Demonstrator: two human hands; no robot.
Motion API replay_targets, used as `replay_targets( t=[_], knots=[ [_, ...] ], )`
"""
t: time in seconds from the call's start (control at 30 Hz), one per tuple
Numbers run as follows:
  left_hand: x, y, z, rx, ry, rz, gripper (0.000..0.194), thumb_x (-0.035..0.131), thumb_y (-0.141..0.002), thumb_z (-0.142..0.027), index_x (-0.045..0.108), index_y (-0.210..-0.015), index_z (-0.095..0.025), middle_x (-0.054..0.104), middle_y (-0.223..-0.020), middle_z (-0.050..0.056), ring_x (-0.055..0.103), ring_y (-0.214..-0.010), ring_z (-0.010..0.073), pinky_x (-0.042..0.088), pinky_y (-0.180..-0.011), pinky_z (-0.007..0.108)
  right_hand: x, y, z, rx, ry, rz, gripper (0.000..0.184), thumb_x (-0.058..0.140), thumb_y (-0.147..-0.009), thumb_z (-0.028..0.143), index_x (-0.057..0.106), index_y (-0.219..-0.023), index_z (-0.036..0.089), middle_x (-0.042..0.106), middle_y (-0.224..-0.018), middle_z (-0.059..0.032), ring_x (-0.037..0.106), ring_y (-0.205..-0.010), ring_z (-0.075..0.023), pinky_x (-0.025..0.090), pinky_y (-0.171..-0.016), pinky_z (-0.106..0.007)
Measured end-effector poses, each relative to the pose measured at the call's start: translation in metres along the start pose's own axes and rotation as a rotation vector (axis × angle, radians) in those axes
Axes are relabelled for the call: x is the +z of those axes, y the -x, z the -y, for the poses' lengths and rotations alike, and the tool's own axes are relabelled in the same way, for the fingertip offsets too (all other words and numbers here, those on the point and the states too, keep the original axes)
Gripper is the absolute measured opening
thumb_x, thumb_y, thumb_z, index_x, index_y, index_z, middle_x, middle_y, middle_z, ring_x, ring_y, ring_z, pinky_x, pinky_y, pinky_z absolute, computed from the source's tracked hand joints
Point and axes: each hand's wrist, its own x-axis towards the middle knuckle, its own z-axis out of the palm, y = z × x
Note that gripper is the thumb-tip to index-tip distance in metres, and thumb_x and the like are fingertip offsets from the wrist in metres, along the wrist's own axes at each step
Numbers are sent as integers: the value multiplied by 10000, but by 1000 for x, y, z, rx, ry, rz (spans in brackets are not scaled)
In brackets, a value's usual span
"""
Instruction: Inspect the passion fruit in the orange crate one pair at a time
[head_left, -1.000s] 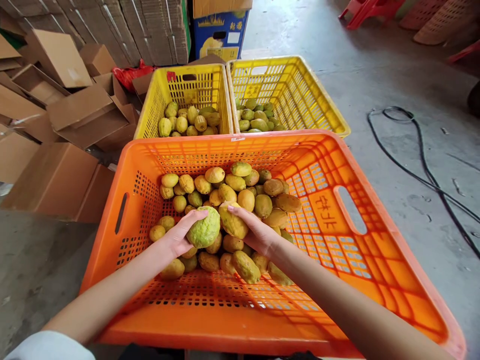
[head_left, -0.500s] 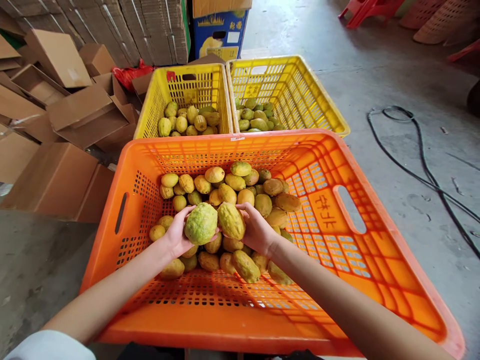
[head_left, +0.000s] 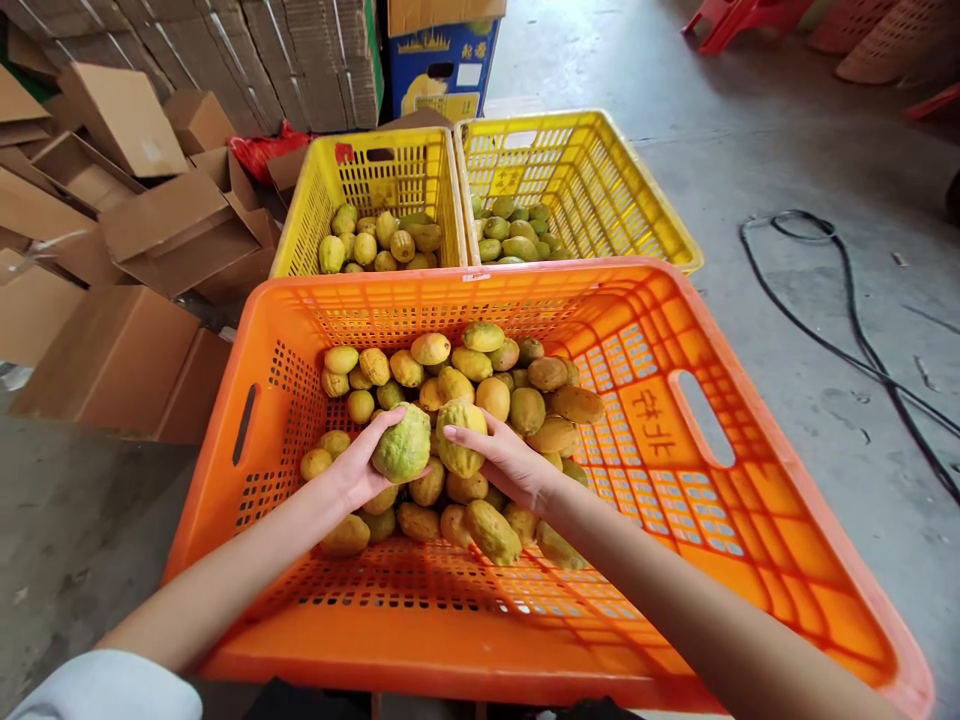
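Observation:
Above the middle of the large orange crate (head_left: 465,660), my left hand (head_left: 352,470) is closed around a round, bumpy green fruit (head_left: 403,445), thumb over its top. My right hand (head_left: 514,462) grips a ridged yellow-green fruit (head_left: 459,440), with its thumb laid across the front. The two fruits are held side by side, close together. Under and behind them lies a heap of yellow, green and brownish fruits (head_left: 491,532) on the crate's floor. The hands and held fruits hide part of that heap.
Behind the orange crate stand two yellow crates, a left one (head_left: 300,215) and a right one (head_left: 622,190), both with fruit inside. Loose cardboard boxes (head_left: 112,350) crowd the left side. A black hose (head_left: 847,290) lies on the floor at right. A blue carton (head_left: 439,75) stands at the back.
The yellow-green fruit has turned in my right hand, whose thumb has moved across its front. My left thumb has come over the top of the green fruit, which is turned slightly.

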Motion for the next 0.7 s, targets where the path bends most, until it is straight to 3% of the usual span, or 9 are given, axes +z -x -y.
replay_targets(
  t=[0.17, 0.3, 0.5, 0.7],
  knots=[
    [-1, -5, 2, 28, -36, -33, 212, 613, -901, -301, 700, -1004, -137, 741, -893, 88, 714, -750, 184, 584, -654, 250, -2, -3, -1, 57, -25, -42, 459, 852, -660, 247, 620, -1056, 219, 725, -1018, -29, 698, -926, -188, 557, -886, -337],
    [-1, -7, 1, -12, 0, 13, 247, 547, -941, -313, 688, -1040, -137, 741, -914, 98, 721, -821, 207, 595, -731, 305, 0, -2, -2, 99, -74, -74, 403, 805, -699, 220, 624, -1058, 222, 736, -1018, -34, 700, -944, -187, 564, -885, -320],
    [-1, -5, -2, -91, 37, -17, 310, 511, -943, -361, 651, -1104, -136, 730, -978, 131, 721, -849, 254, 600, -752, 422, 3, 0, 5, 123, -123, -44, 140, 665, -822, 269, 680, -934, 187, 757, -927, -56, 713, -890, -200, 577, -842, -299],
    [-2, -3, 0, -47, -91, -4, 252, 644, -888, -340, 683, -1064, -164, 736, -929, 86, 709, -770, 216, 591, -654, 302, 9, 4, 13, 230, -212, -64, 199, 511, -907, 229, 690, -947, 151, 754, -817, -70, 725, -805, -201, 595, -767, -298]
  ],
)
